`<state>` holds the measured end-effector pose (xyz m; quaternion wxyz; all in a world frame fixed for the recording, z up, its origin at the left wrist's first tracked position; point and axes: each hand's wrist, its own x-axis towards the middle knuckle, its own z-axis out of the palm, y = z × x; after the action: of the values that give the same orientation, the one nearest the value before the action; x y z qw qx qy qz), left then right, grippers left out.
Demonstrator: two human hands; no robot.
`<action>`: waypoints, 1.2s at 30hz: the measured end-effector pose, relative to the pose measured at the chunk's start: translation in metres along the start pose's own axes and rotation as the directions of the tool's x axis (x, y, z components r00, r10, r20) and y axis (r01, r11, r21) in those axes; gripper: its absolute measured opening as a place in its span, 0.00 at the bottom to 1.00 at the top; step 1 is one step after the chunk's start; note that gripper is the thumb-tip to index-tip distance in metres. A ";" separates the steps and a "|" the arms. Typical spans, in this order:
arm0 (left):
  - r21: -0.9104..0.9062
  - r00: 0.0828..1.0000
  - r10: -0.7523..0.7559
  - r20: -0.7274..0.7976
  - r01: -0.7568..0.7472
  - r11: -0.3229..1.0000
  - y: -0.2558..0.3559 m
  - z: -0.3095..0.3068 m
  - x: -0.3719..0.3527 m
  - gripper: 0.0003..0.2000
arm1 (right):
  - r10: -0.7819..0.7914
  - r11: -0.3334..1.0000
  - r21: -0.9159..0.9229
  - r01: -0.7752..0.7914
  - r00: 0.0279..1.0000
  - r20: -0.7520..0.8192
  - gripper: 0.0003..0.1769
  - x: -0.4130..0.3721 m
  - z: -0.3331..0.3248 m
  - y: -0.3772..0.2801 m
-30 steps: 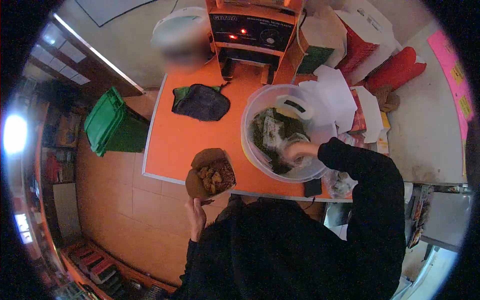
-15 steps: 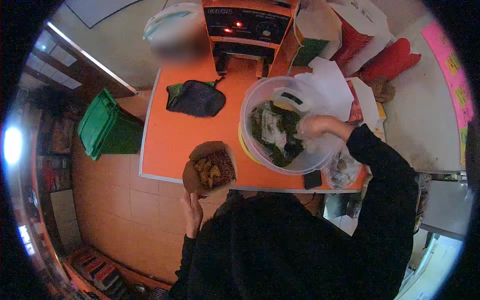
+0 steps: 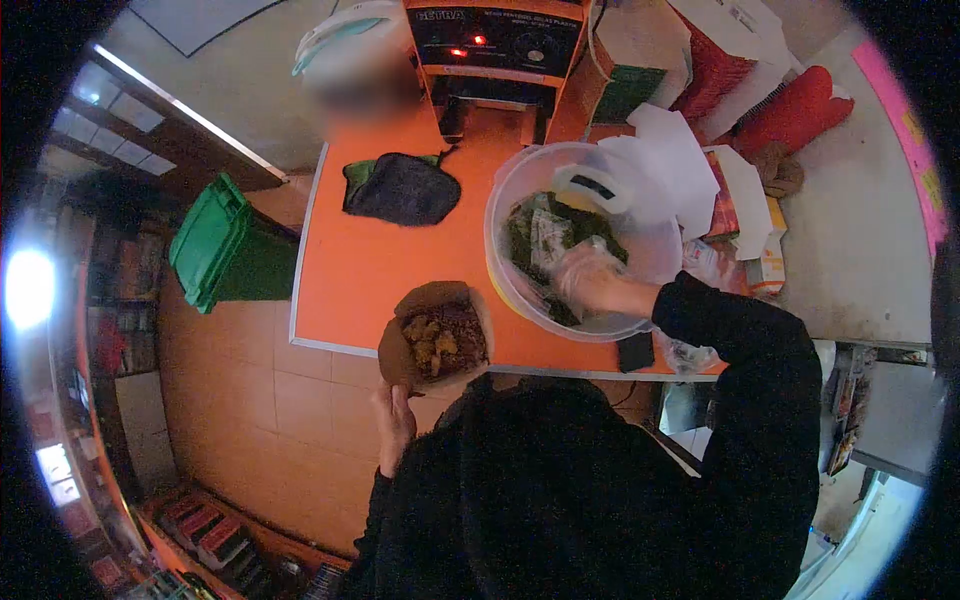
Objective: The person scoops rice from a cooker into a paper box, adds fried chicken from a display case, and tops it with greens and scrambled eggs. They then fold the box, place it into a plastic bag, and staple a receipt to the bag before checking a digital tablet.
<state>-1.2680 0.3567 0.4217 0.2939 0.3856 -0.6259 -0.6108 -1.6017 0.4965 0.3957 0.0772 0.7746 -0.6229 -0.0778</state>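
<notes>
My left hand (image 3: 396, 420) grips the lower left edge of an open paper box (image 3: 400, 355), which holds dark red grains with golden brown pieces (image 3: 430, 345) on top. At the table's front edge the box is tilted toward me. My right hand (image 3: 590, 280), in a clear plastic glove, reaches into a round translucent tub (image 3: 655, 215). Its fingers are down among dark green flakes (image 3: 520, 235) and clear packets (image 3: 546, 238), their tips unclear. A white lid or container with a black strip (image 3: 590, 187) lies in the tub's upper part.
An orange table (image 3: 335, 270) carries a black cloth mitt (image 3: 405, 188), a machine with red lights (image 3: 500, 45) and a phone-like dark object (image 3: 635, 352). Stacked folded boxes (image 3: 715, 60) stand at the back right. A green bin (image 3: 215, 245) is left of the table.
My right hand has moved left and deeper into the tub, over the green flakes. My left hand and the box have shifted slightly right in view.
</notes>
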 end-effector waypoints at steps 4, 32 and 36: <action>0.070 1.000 -0.015 0.020 0.013 0.997 0.010 0.001 -0.006 0.15 | -0.350 0.881 -0.345 0.324 0.937 -0.016 0.05 -0.023 0.015 0.040; 0.203 0.980 0.186 -0.065 -0.170 0.964 0.058 0.038 -0.036 0.12 | 0.036 0.999 -0.010 -0.039 0.976 -0.215 0.16 0.037 -0.250 -0.040; 0.242 0.987 0.158 -0.041 -0.144 0.960 0.058 0.035 -0.044 0.10 | 0.076 0.996 0.066 -0.059 0.957 -0.281 0.17 0.020 -0.255 -0.008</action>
<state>-1.2814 0.4099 0.4811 0.3100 0.3876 -0.7131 -0.4951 -1.5344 0.4846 0.6424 0.1460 0.7579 -0.6335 0.0542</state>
